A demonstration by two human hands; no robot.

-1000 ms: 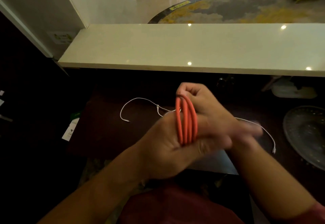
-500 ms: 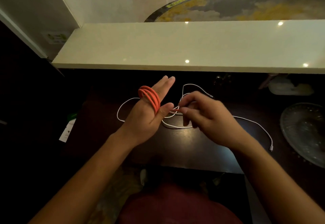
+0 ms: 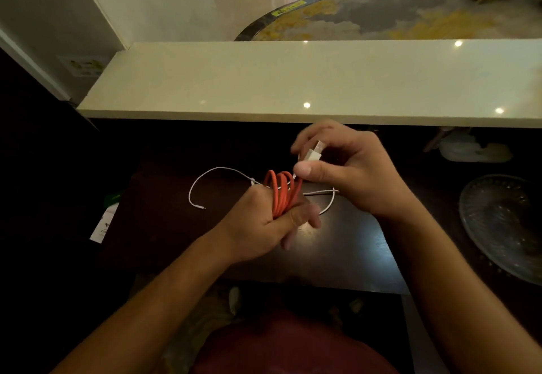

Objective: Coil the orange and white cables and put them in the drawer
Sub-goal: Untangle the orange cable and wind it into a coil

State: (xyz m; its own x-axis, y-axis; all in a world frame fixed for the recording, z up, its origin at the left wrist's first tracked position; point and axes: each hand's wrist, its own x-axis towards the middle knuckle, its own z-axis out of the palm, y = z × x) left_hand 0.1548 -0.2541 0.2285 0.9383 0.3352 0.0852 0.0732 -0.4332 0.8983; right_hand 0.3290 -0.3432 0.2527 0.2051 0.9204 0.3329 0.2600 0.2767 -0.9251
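Orange rubber cable sits looped around the left hand, thumb clamping the coils so they cannot spring loose. Right hand pinches the thin white cable's plug, its slack trailing over the dark surface, likely ready for coiling.

Left hand grips coiled orange cable; right hand pinches white cable plug.

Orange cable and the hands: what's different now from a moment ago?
The right hand has lifted, now pinching the white USB plug at the cable's end. The left hand's fingers have curled down round the orange coil, where before they were straight. The white cable still lies loose on the dark table.
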